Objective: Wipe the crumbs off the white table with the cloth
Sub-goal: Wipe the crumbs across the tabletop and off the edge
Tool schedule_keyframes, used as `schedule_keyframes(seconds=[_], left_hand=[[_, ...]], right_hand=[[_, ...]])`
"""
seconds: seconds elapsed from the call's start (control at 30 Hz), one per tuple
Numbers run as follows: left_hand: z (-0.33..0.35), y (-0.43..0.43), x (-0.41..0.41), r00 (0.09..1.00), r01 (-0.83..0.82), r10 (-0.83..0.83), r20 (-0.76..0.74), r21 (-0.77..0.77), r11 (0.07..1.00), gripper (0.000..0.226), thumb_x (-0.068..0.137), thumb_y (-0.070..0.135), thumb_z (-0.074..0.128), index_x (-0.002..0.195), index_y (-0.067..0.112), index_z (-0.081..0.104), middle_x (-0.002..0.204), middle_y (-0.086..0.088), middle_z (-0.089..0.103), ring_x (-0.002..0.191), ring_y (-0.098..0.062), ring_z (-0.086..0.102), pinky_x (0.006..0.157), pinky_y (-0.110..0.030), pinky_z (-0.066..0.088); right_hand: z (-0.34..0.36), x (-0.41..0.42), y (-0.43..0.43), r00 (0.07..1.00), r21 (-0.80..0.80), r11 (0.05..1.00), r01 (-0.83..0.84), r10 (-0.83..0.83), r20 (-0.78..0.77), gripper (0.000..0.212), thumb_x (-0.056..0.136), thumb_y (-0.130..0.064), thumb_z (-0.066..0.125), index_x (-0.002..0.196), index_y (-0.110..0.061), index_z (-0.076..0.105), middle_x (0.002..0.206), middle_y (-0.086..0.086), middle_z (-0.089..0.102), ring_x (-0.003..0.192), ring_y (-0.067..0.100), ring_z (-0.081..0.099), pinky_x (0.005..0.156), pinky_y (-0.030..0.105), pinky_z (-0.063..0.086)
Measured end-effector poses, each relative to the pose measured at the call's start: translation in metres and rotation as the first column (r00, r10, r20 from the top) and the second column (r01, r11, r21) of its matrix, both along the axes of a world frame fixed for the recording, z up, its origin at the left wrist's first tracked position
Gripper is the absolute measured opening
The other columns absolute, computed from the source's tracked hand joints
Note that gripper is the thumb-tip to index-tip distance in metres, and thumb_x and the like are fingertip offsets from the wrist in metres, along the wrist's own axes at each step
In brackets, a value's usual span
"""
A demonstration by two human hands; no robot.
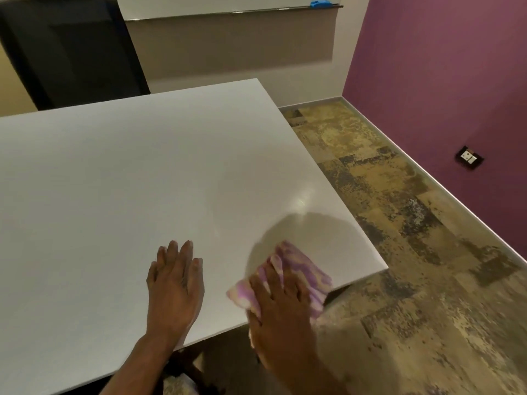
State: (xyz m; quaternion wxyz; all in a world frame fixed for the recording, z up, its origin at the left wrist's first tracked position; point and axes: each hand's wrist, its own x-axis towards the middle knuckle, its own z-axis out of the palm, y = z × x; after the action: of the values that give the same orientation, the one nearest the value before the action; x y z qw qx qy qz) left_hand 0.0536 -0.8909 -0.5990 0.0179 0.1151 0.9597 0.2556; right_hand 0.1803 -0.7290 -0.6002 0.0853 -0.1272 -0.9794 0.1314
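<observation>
The white table (128,172) fills the left and middle of the head view. A purple and cream patterned cloth (306,276) lies on the table's near right corner, partly over the front edge. My right hand (281,306) presses flat on the cloth, fingers spread over it. My left hand (175,283) rests flat on the tabletop to the left of the cloth, palm down, fingers together, holding nothing. No crumbs show on the surface.
A black chair (71,49) stands behind the table's far left edge. Patterned brown floor (399,223) runs along the table's right side up to a purple wall (442,81) with a socket (470,158). A whiteboard ledge holds a blue eraser (320,3).
</observation>
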Motion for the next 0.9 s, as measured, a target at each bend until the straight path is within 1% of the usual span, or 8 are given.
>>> schedule_keyframes(seconds=[0.13,0.27,0.33,0.47,0.57,0.67,0.77,0.9], left_hand=[[0.003,-0.01,-0.009,1.0,-0.016,0.015,0.012,0.05,0.999,0.067,0.101,0.047,0.017,0.159,0.02,0.039,0.169,-0.011,0.029,0.161,-0.03,0.013,0.129,-0.049,0.012],[0.004,-0.014,-0.02,0.997,-0.077,0.073,0.037,0.12,0.99,0.064,0.102,0.045,0.02,0.157,0.019,0.042,0.168,-0.009,0.03,0.161,-0.025,0.012,0.131,-0.043,0.007],[0.002,-0.011,-0.021,0.999,-0.046,0.045,0.019,0.069,0.997,0.058,0.106,0.041,0.024,0.158,0.02,0.039,0.169,-0.008,0.028,0.161,-0.025,0.011,0.131,-0.043,0.005],[0.004,-0.001,-0.026,0.993,-0.113,0.105,0.053,0.191,0.975,0.065,0.101,0.051,0.02,0.153,0.024,0.049,0.169,-0.004,0.028,0.161,-0.022,0.011,0.128,-0.039,0.004],[0.005,0.002,-0.04,0.987,-0.152,0.14,0.074,0.208,0.966,0.058,0.106,0.051,0.028,0.151,0.023,0.051,0.169,-0.006,0.029,0.161,-0.023,0.012,0.13,-0.044,0.005],[0.009,0.009,-0.059,0.991,-0.133,0.126,0.05,0.181,0.974,0.051,0.108,0.042,0.034,0.15,0.021,0.052,0.168,-0.007,0.032,0.16,-0.025,0.014,0.129,-0.044,0.005],[0.014,0.015,-0.079,0.999,-0.043,0.042,0.01,0.087,0.995,0.06,0.105,0.048,0.026,0.151,0.019,0.051,0.167,-0.01,0.034,0.16,-0.03,0.017,0.129,-0.045,0.008],[0.012,0.004,-0.096,0.996,0.089,-0.09,-0.022,-0.066,0.994,0.072,0.098,0.053,0.017,0.156,0.02,0.045,0.168,-0.008,0.031,0.16,-0.03,0.017,0.129,-0.046,0.011]], right_hand=[[0.002,-0.028,-0.043,0.999,-0.119,0.992,-0.044,0.044,0.0,0.068,0.08,-0.041,0.083,0.141,-0.036,0.053,0.16,0.002,0.046,0.146,0.033,0.044,0.116,0.05,0.023],[0.002,-0.055,-0.052,0.992,-0.171,0.978,-0.122,0.123,-0.002,0.059,0.097,-0.042,0.064,0.151,-0.03,0.044,0.167,0.006,0.033,0.156,0.034,0.025,0.126,0.05,0.022],[0.002,-0.067,-0.057,0.989,-0.177,0.973,-0.147,0.147,-0.014,0.055,0.099,-0.04,0.059,0.151,-0.026,0.047,0.166,0.008,0.035,0.158,0.032,0.019,0.127,0.051,0.025],[0.003,-0.093,-0.065,0.983,-0.17,0.974,-0.147,0.125,-0.135,0.042,0.1,-0.028,0.06,0.141,-0.019,0.062,0.155,0.011,0.052,0.152,0.034,0.035,0.12,0.053,0.038],[0.0,-0.111,-0.065,0.979,-0.157,0.977,-0.147,0.121,-0.167,0.05,0.092,-0.029,0.071,0.14,-0.016,0.064,0.152,0.013,0.055,0.148,0.038,0.042,0.117,0.054,0.041],[0.001,-0.133,-0.058,0.981,-0.187,0.965,-0.183,0.166,-0.103,0.059,0.097,-0.036,0.064,0.15,-0.015,0.052,0.158,0.015,0.046,0.153,0.04,0.03,0.124,0.056,0.029],[0.007,-0.153,-0.047,0.977,-0.224,0.953,-0.202,0.213,0.028,0.068,0.101,-0.042,0.057,0.16,-0.018,0.033,0.168,0.013,0.027,0.159,0.037,0.012,0.129,0.055,0.014],[0.008,-0.149,-0.044,0.993,-0.128,0.986,-0.109,0.113,0.024,0.079,0.094,-0.052,0.06,0.161,-0.022,0.03,0.171,0.015,0.018,0.159,0.037,0.011,0.127,0.057,0.016]])
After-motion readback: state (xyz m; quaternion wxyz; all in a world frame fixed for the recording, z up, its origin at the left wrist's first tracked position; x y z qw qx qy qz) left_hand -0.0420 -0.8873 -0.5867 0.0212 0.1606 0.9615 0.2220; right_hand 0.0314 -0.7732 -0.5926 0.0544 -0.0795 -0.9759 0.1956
